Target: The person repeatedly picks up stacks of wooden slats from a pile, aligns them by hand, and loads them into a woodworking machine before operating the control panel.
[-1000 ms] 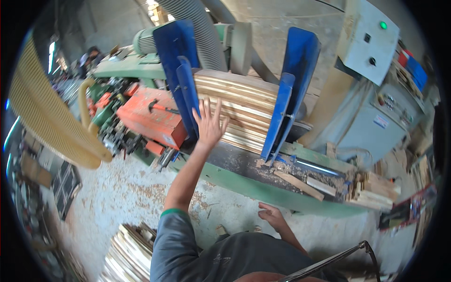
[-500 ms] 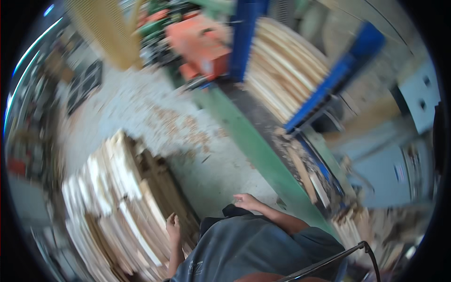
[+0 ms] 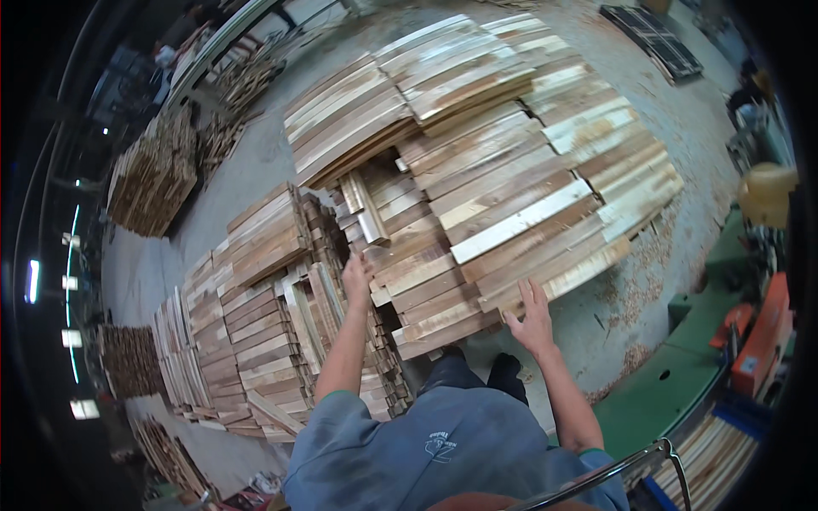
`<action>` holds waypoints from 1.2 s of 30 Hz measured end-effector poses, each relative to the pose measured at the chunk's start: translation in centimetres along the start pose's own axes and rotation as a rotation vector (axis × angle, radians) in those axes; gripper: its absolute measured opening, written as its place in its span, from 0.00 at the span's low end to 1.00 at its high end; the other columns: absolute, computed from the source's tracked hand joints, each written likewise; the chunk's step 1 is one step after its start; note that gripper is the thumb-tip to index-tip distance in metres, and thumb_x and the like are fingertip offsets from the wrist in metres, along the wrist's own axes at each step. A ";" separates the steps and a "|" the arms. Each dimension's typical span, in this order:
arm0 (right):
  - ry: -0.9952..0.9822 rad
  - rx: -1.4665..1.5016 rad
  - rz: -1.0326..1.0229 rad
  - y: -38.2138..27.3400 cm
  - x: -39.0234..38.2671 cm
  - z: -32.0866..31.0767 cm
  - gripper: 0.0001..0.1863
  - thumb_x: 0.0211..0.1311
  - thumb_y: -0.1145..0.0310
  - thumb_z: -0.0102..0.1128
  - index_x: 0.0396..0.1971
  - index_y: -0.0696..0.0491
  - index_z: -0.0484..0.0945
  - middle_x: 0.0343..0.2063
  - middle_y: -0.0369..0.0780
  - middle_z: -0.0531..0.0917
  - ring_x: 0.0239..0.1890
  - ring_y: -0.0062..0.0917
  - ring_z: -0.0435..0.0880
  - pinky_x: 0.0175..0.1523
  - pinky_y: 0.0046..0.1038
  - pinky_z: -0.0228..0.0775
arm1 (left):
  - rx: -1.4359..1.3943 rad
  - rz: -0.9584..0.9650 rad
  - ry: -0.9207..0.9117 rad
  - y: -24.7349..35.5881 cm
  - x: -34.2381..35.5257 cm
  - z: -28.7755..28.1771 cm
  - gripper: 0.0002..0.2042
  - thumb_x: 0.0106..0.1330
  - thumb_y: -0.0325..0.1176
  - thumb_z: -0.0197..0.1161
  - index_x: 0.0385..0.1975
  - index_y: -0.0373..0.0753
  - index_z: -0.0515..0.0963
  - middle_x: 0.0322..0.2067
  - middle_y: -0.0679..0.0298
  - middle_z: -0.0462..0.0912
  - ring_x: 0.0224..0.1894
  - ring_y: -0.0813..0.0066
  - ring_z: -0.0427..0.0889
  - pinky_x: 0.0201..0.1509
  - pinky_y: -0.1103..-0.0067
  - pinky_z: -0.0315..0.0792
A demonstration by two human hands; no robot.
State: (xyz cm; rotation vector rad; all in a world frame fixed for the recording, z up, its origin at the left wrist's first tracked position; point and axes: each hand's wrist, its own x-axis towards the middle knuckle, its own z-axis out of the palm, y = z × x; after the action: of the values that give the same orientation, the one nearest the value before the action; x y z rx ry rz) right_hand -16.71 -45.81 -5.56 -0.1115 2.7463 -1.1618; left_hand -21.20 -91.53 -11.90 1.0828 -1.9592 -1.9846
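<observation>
A wide, layered stack of short wooden boards (image 3: 503,204) lies in front of me, its pieces differing in shade from pale to brown. My right hand (image 3: 533,324) is at the stack's near edge, thumb and fingers apart, next to the end of a pale board (image 3: 588,271). Whether its fingertips touch the wood I cannot tell. Over the left side of the stack is my left hand (image 3: 356,277), fingers stretched forward and holding nothing I can see. Just beyond it, a few loose boards (image 3: 366,213) lie in a lower part of the stack.
Another board stack (image 3: 256,328) stands close on my left, with a narrow gap between. Farther left are more wood piles (image 3: 158,175). A green machine bed (image 3: 656,379) with an orange part (image 3: 763,336) runs along my right. Wood shavings (image 3: 652,264) litter the floor.
My view has swung away from the machine toward the board stacks, which now fill the middle. Both hands have reached forward from near my body, out over the wood.
</observation>
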 end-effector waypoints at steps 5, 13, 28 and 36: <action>-0.047 -0.305 -0.201 -2.7 13.0 9.5 0.47 0.57 0.52 0.70 0.76 0.46 0.60 0.77 0.51 0.55 0.78 0.55 0.51 0.77 0.60 0.46 | -0.249 -0.159 -0.007 4.7 16.1 -4.8 0.49 0.69 0.74 0.47 0.78 0.39 0.54 0.70 0.50 0.66 0.59 0.64 0.75 0.67 0.57 0.66; -0.143 -0.657 -0.106 -1.8 16.9 15.3 0.47 0.62 0.39 0.61 0.78 0.42 0.58 0.80 0.51 0.46 0.81 0.54 0.39 0.78 0.66 0.29 | -0.360 -0.191 -0.029 5.9 34.0 -4.2 0.52 0.57 0.83 0.52 0.71 0.47 0.62 0.58 0.60 0.70 0.50 0.63 0.69 0.65 0.39 0.57; -0.149 -0.665 -0.090 -1.5 17.2 15.8 0.48 0.62 0.35 0.57 0.79 0.38 0.57 0.81 0.48 0.45 0.82 0.51 0.36 0.78 0.64 0.25 | -0.305 -0.234 -0.282 8.9 38.4 -5.6 0.37 0.60 0.72 0.61 0.58 0.47 0.74 0.50 0.62 0.77 0.52 0.67 0.73 0.57 0.52 0.67; -0.004 -0.233 -0.108 -8.4 17.3 15.3 0.54 0.59 0.44 0.68 0.80 0.49 0.51 0.79 0.55 0.43 0.81 0.52 0.41 0.80 0.58 0.32 | -0.337 -0.262 -0.194 7.3 23.7 -5.9 0.37 0.60 0.65 0.64 0.63 0.46 0.71 0.54 0.60 0.75 0.52 0.65 0.76 0.46 0.58 0.78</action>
State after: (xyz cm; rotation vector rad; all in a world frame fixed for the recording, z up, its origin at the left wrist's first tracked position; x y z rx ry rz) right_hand -31.03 -64.71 -12.01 -0.2931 2.8936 -0.8577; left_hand -37.77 -110.86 -13.53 1.1419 -1.5385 -2.5288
